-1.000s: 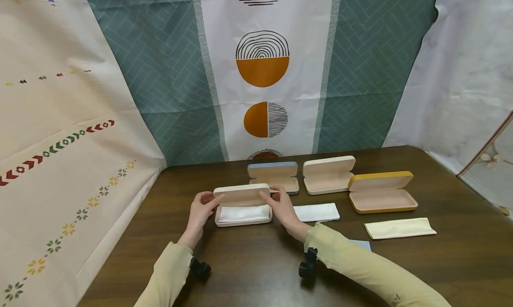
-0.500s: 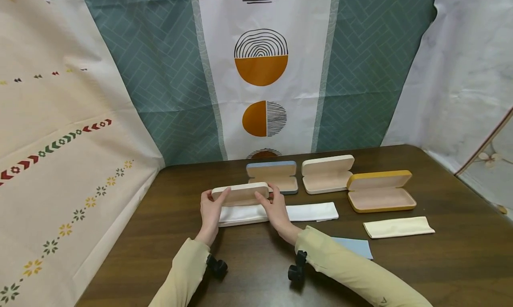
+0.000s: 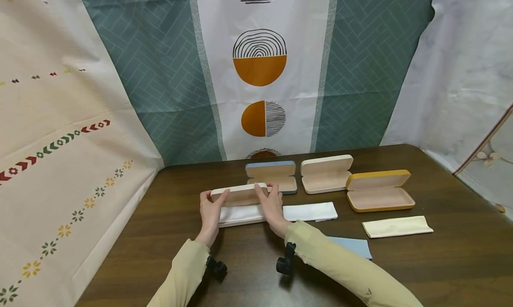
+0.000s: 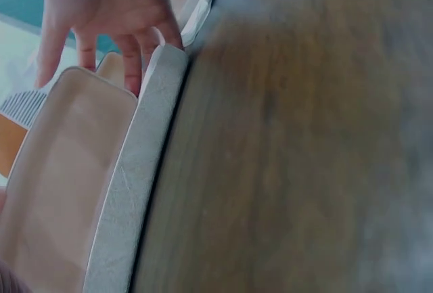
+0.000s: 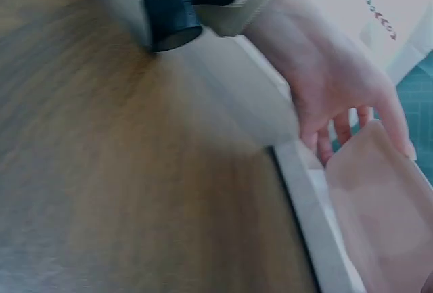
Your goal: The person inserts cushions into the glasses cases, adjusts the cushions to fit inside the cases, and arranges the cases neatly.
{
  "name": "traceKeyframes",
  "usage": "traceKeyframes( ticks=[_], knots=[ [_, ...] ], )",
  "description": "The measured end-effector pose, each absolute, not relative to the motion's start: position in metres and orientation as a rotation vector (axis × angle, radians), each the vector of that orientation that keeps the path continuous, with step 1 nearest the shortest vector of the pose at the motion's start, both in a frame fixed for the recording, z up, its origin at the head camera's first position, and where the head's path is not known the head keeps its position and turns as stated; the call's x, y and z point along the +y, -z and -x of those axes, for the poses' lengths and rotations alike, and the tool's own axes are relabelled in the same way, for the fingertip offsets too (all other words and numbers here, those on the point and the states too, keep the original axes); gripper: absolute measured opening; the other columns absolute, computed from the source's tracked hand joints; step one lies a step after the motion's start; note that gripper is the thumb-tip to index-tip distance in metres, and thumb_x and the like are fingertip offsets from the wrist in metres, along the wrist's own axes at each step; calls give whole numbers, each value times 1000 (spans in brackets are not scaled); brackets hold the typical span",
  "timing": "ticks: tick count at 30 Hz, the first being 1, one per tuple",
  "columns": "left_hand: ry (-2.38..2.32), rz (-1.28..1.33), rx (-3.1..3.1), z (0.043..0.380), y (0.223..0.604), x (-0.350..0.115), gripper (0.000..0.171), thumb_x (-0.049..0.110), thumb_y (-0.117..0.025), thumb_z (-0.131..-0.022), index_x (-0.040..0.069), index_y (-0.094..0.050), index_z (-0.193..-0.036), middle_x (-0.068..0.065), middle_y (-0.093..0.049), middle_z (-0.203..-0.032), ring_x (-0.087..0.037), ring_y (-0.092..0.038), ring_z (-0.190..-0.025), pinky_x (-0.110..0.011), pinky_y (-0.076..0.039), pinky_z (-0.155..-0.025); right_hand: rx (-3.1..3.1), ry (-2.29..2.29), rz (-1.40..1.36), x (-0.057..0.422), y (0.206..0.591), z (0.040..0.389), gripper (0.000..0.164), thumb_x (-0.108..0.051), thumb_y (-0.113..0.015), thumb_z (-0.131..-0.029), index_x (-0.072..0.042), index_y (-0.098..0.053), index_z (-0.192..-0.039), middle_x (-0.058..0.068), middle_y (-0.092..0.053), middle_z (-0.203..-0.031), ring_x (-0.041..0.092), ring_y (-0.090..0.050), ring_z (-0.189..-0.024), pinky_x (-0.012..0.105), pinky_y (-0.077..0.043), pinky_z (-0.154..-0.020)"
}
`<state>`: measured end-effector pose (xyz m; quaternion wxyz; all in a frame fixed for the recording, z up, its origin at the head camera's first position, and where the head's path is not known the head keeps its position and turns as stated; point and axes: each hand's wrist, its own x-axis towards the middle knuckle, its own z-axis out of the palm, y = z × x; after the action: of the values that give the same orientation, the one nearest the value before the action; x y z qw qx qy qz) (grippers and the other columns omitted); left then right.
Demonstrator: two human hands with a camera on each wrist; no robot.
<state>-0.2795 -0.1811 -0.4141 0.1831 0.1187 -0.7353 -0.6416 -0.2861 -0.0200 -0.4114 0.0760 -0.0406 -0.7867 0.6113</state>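
Note:
A white glasses case [image 3: 240,224] stands open on the table, its pink-lined lid [image 3: 239,197] raised and a folded white cloth [image 3: 241,213] in its base. My left hand [image 3: 209,216] pinches the lid's left end; in the right wrist view, the left thumb [image 5: 398,127] lies at the lid's inner edge with fingers behind. At the lid's right end is my right hand [image 3: 274,211]. The left wrist view shows its fingers [image 4: 130,59] extended behind the corner and its thumb [image 4: 51,59] held away from the lid.
Behind stand open glasses cases: blue [image 3: 282,187], white [image 3: 326,183] and yellow [image 3: 380,205]. Another white cloth [image 3: 310,212] lies directly right of the working case. Farther right are a cream cloth [image 3: 397,227] and a light blue cloth [image 3: 352,246], the latter partly behind the right sleeve [image 3: 340,260].
Both forearms have drawn inward toward the case. The left hand has shifted right and closer to the lid. The right thumb has moved from the lid's inner face up to its top edge.

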Motion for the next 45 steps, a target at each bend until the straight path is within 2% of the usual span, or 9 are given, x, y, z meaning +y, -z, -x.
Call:
traceKeyframes(
  ticks=[8,13,18,22,25,28,34,40,45],
  knots=[
    [1759,-351,-2157,275,415,-183,55,41,-71,-76,5,-41,-104,-13,-32,-105,-26,-32,-96,-36,-28,-77,-2339,-1882,91,-14,410,290,37,-35,-56,-89,-7,-42,-108,12,-44,-97,28,-42,-90,41,-34,-76],
    [1737,-368,-2212,276,414,-188,50,44,-70,-75,8,-46,-100,-10,-43,-97,-23,-38,-89,-35,-32,-70,-2310,-1903,6,-11,407,290,35,-30,-58,-89,-3,-44,-106,11,-46,-89,24,-45,-80,35,-36,-66],
    [1692,-362,-2272,290,430,-200,52,49,-71,-72,10,-51,-100,-7,-49,-90,-20,-44,-75,-28,-35,-56,-2322,-1908,-11,-7,408,289,33,-29,-60,-88,-4,-46,-105,11,-48,-91,24,-46,-81,35,-37,-67],
    [1632,-349,-2302,296,440,-208,55,54,-72,-67,13,-52,-97,-4,-52,-93,-17,-46,-82,-22,-35,-56,-2327,-1917,-17,-5,407,288,32,-28,-61,-87,-5,-47,-104,12,-51,-94,25,-48,-84,37,-39,-70],
    [1650,-337,-2311,284,425,-204,53,50,-74,-67,11,-51,-95,-7,-51,-94,-21,-46,-85,-27,-35,-62,-2348,-1907,-8,-2,405,287,31,-27,-63,-86,-6,-48,-103,11,-53,-94,26,-50,-85,39,-40,-73],
    [1700,-323,-2301,270,409,-200,49,40,-78,-68,6,-51,-93,-11,-51,-91,-23,-46,-79,-33,-35,-60,-2377,-1888,-22,1,404,286,28,-25,-65,-84,-6,-49,-99,11,-55,-93,26,-52,-86,38,-40,-74],
    [1812,-320,-2337,261,400,-204,44,30,-79,-70,5,-53,-95,-11,-48,-89,-19,-43,-61,-26,-35,-48,-2395,-1978,-91,11,404,287,28,-23,-70,-80,-6,-51,-91,12,-58,-93,25,-54,-85,39,-47,-66],
    [1788,-320,-2405,261,395,-208,49,34,-79,-69,4,-54,-98,-12,-48,-97,-29,-50,-85,-38,-49,-62,-2393,-2112,-134,19,406,289,32,-26,-72,-78,-6,-61,-101,12,-57,-102,24,-56,-89,42,-50,-67],
    [1791,-329,-2427,258,395,-210,48,32,-80,-68,4,-56,-99,-12,-50,-97,-29,-51,-86,-40,-49,-66,-2399,-2159,-154,24,407,288,38,-22,-74,-77,-4,-64,-108,11,-59,-102,22,-58,-89,41,-49,-68]
  ],
)
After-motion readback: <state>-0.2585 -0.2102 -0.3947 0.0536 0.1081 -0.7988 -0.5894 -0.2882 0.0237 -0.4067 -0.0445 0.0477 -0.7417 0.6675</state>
